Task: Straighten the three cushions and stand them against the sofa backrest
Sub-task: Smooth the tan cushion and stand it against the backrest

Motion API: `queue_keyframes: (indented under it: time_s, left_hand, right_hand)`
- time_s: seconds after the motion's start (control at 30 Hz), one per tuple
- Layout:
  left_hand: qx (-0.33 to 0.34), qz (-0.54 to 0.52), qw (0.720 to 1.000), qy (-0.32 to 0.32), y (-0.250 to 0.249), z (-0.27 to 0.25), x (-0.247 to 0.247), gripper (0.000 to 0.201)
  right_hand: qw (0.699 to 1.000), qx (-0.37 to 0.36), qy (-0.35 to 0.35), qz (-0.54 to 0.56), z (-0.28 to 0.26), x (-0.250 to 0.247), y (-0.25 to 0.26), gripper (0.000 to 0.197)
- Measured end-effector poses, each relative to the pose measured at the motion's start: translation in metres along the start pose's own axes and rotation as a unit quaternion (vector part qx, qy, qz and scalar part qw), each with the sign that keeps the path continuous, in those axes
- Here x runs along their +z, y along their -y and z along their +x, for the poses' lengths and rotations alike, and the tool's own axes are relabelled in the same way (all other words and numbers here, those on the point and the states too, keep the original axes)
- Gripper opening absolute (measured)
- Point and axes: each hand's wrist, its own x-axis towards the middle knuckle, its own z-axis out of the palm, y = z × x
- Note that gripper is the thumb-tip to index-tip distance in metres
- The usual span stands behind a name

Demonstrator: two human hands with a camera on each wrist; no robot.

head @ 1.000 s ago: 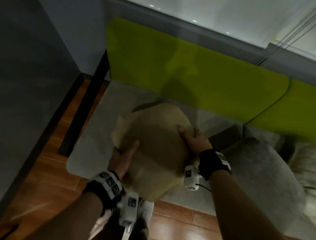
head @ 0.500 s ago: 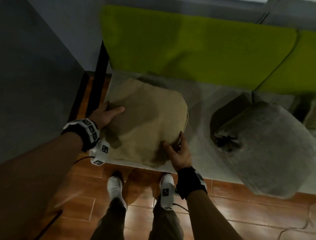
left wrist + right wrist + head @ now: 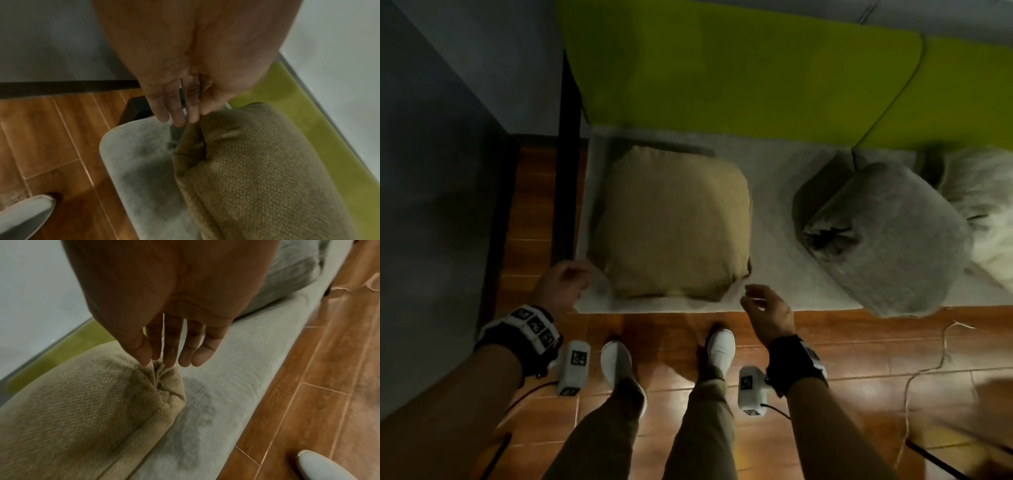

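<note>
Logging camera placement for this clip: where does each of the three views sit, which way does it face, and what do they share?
Head: looks straight down at the grey sofa seat; both forearms, legs, white shoes show.
Left wrist: looks along the left hand to the near left corner of the tan textured square cushion.
Right wrist: looks along the right hand to that cushion's near right corner.
Shared: all show the cushion, the seat, the lime-green backrest.

Grey sofa seat (image 3: 774, 219) carries tan cushion (image 3: 674, 226) flat at left, grey cushion (image 3: 893, 240) tilted right, overhanging front edge.
</note>
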Motion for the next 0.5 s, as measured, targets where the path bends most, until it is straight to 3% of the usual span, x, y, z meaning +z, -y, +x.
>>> queue_keyframes:
  time_s: [0.13, 0.27, 0.4, 0.5]
  left_hand:
    - [-0.047, -0.046, 0.997, 0.033, 0.021, 0.027, 0.016, 0.037]
    - [-0.077, -0.147, 0.986, 0.028, 0.002, 0.028, 0.035, 0.024]
    - [-0.1, -0.247, 0.964, 0.015, -0.007, 0.031, 0.044, 0.027]
    - [-0.108, -0.256, 0.96, 0.011, -0.017, 0.029, 0.041, 0.016]
  right_hand:
    - [0.998, 0.052, 0.02, 0.029, -0.001, 0.023, -0.004, 0.029]
    - [0.981, 0.121, 0.044, 0.142, 0.019, 0.041, 0.002, 0.032]
    - [0.934, 0.104, 0.007, 0.342, 0.031, 0.048, 0.022, 0.035]
    - [0.874, 0.082, -0.006, 0.478, 0.035, 0.041, 0.037, 0.037]
